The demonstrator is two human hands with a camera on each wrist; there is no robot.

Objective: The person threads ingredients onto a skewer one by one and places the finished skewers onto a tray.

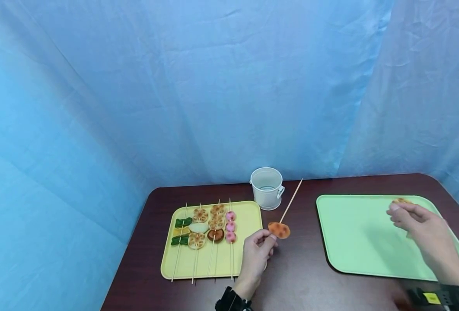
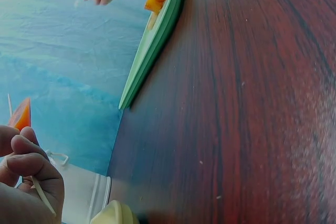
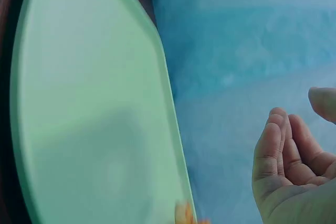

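Note:
My left hand [image 1: 254, 255] pinches a bamboo skewer [image 1: 291, 201] near its lower part, in front of the yellow tray's right side. An orange slice with browned spots [image 1: 279, 230] is threaded on it just above the fingers, and the bare stick slants up to the right. Over the right part of the green tray [image 1: 361, 233] hovers my right hand [image 1: 428, 233]. Its thumb and fingers stand apart with nothing between them in the right wrist view. Food pieces, one of them orange [image 2: 156, 2], lie on that tray in the left wrist view; the right hand mostly hides them in the head view.
Several loaded skewers lie side by side on a yellow tray [image 1: 249, 216], with green, yellow, brown, pink and lotus-like pieces. A small white bucket [image 1: 266, 190] stands behind, between the trays. Blue cloth [image 1: 229, 86] hangs behind the dark wooden table [image 1: 299, 280].

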